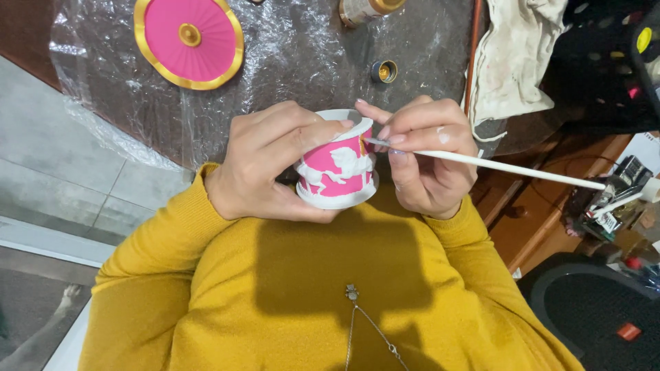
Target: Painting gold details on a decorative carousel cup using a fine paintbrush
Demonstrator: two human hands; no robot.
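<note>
Left hand (265, 161) wrapped around pink-and-white cup (337, 168) (white horse relief on side), held above lap, near bench (302, 48) edge. Right hand (426, 154) pinching thin white brush (509, 167), tip touching cup rim. Pink disc with gold edge (189, 41) on plastic-covered bench, well apart. Small gold cap (383, 71) and cloth (512, 55) beyond hands.

Dark bench under clear plastic sheeting

The bench (440, 41) is seen across the top; grey floor tiles (48, 158) are shown at left, wooden furniture (543, 206) at right.
</note>
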